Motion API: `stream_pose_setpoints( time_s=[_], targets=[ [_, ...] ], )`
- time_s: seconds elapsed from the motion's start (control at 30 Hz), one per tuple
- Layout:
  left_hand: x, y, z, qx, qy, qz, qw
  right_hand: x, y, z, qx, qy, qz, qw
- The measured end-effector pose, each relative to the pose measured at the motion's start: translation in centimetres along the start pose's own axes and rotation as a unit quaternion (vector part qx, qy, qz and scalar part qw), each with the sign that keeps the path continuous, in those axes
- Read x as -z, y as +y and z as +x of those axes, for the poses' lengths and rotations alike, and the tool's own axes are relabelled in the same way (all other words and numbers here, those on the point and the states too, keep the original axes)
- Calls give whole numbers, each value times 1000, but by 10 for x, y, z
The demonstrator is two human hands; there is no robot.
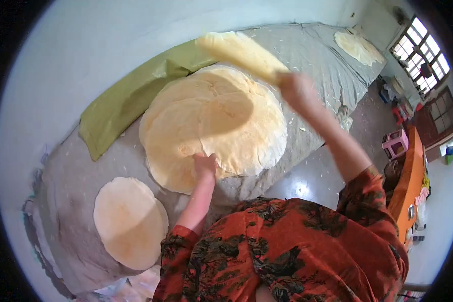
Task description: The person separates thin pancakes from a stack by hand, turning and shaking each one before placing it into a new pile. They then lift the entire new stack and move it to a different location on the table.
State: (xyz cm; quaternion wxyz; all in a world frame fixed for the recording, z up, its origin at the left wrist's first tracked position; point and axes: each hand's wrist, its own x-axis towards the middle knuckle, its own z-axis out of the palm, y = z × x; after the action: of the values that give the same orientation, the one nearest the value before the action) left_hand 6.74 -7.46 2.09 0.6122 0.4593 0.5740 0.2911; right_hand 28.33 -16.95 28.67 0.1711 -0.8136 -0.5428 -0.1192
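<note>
A large pile of thin, round, pale flatbread-like sheets [251,136] lies on the grey cloth. My left hand [205,165] is at the near edge of the pile, its fingers closed on the edge of a sheet. Raised above the far right side of the pile, my right hand [297,90] is blurred and closed round the end of a folded pale sheet [244,55], which extends up and left from it. A smaller round sheet [131,221] lies flat at the lower left, apart from the pile.
An olive-green cover [131,95] runs along the wall behind the pile. The grey cloth [307,55] carries another pale sheet [358,48] at its far right end. Beyond the right edge are the floor, a pink stool [395,145] and an orange counter [405,186].
</note>
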Motion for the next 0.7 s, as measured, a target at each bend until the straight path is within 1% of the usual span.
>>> stream_pose_setpoints(
  time_s=[0.03, 0.07, 0.1, 0.13, 0.17, 0.2, 0.23, 0.27, 0.3, 0.33, 0.37, 0.47, 0.5, 0.53, 0.57, 0.6, 0.63, 0.67, 0.7],
  targets=[
    [1, -1, 3, 0, 3, -5, 1000, -32, -2, -23, 45, 28, 28, 998],
    [2, -3, 6, 38, -65, -26, 997, -84, 9, -44, 98, 43, 61, 992],
    [3, -2, 8, 73, -132, -49, 987, -116, 2, -69, 107, 30, 50, 993],
    [1, 3, 3, 71, -128, -54, 988, -145, -2, -88, 101, -11, 52, 993],
    [-1, 14, -7, 59, -94, -71, 991, -180, -10, -108, 87, -86, 19, 992],
    [-4, 18, -14, 49, -66, -84, 993, -187, -21, -119, 64, -160, -17, 985],
    [-4, 11, -6, -3, -72, -64, 995, -190, -18, -120, 61, -161, -15, 985],
    [-2, 9, -4, -1, -74, -61, 995, -192, -14, -122, 57, -139, 11, 989],
    [2, 8, -2, 69, -125, -185, 972, -186, -15, -122, 51, -118, 37, 991],
    [5, 6, -3, 140, -172, -305, 926, -178, -13, -116, 51, -144, 35, 988],
    [6, 6, -3, 144, -173, -301, 927, -179, -10, -115, 54, -161, 35, 985],
    [3, 14, -1, 211, -280, -425, 834, -170, -19, -124, 62, -185, 37, 980],
    [1, 12, 0, 212, -280, -427, 833, -162, -29, -131, 69, -195, 40, 978],
    [-2, 10, 1, 208, -307, -461, 806, -152, -40, -143, 130, -54, -17, 990],
    [-5, 8, 2, 203, -335, -493, 777, -155, -48, -146, 123, -1, -24, 992],
    [-5, 15, -5, 202, -336, -496, 775, -156, -54, -147, 114, 51, -30, 992],
    [-4, 29, -17, 188, -332, -493, 782, -164, -49, -144, 117, 53, -33, 991],
    [-2, 37, -23, 173, -329, -490, 788, -176, -38, -135, 38, -71, 11, 997],
    [0, 36, -16, 173, -347, -496, 777, -181, -29, -119, -43, -192, 55, 979]
  ],
)
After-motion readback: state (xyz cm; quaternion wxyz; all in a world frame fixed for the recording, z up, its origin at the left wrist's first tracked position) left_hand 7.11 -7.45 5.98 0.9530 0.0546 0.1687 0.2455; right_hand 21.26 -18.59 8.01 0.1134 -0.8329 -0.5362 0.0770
